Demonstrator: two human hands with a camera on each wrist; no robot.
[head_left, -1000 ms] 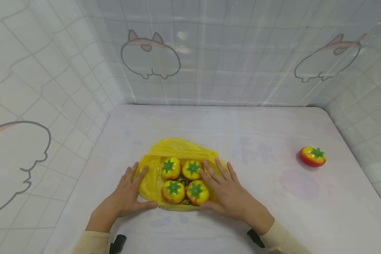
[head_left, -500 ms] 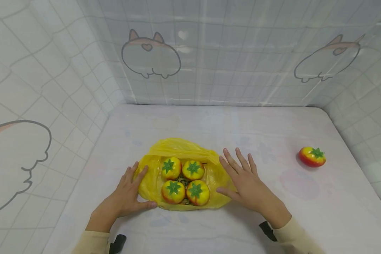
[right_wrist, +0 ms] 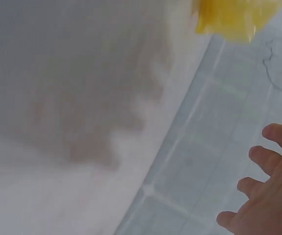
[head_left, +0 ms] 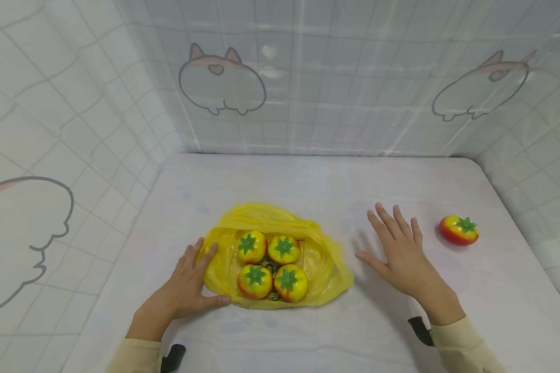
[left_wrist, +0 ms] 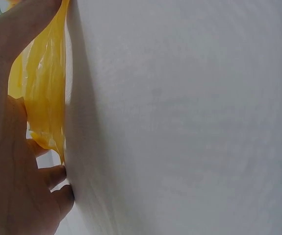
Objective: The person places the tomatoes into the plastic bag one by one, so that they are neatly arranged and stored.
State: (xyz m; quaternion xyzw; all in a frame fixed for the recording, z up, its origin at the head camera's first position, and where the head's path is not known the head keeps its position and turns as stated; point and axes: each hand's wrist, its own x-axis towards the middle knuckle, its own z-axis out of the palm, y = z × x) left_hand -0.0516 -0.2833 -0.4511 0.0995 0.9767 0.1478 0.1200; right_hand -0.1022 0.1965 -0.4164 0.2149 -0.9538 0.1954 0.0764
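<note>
A yellow plastic bag (head_left: 324, 269) lies spread on the table with several red-and-yellow toy tomatoes (head_left: 254, 282) grouped in its opening, their green star-shaped leaves facing up. My left hand (head_left: 186, 285) rests at the bag's left edge, thumb and fingers spread; in the left wrist view the bag (left_wrist: 46, 93) shows between thumb and fingers, fingertips down at the table. Over the table right of the bag, my right hand (head_left: 403, 259) is held with straight, spread fingers and nothing in it. Another toy tomato (head_left: 458, 230) lies on its side to the right of that hand.
The white table (head_left: 280, 336) meets a tile-patterned covering (head_left: 326, 93) at the back, with similar coverings along both sides. Dark wrist-worn pieces (head_left: 421, 331) sit beneath the sleeves.
My right hand has left the bag's right side and moved right and slightly away, toward the lone tomato. The bag's right edge has spread outward. My left hand has stayed put.
</note>
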